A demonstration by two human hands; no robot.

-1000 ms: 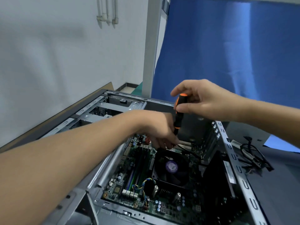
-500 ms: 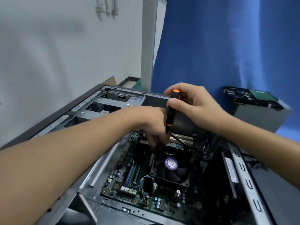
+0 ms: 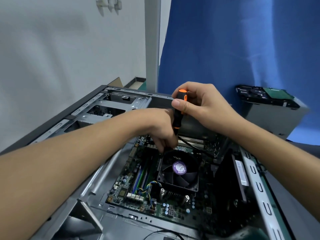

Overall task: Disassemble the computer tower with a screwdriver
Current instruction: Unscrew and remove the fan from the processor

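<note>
The open computer tower [image 3: 97, 108] lies on its side with its green motherboard [image 3: 131, 172] exposed. A black cooler fan [image 3: 178, 170] with a purple label sits in the middle. My right hand [image 3: 199, 108] grips the top of a black and orange screwdriver [image 3: 178, 115], held upright at the fan's far left corner. My left hand [image 3: 161, 129] reaches down beside the shaft, its fingertips pinched near the screwdriver's tip; the tip itself is hidden behind them.
A removed grey metal unit [image 3: 271, 110] with a green-topped drive on it stands at the right against the blue backdrop [image 3: 242, 49]. A grey post [image 3: 152, 40] rises behind the case. The case's right rail [image 3: 259, 187] runs toward me.
The view has shifted, bringing the grey unit at the right into sight. My right hand has moved down and left with the screwdriver. My left hand stays at the fan's corner.
</note>
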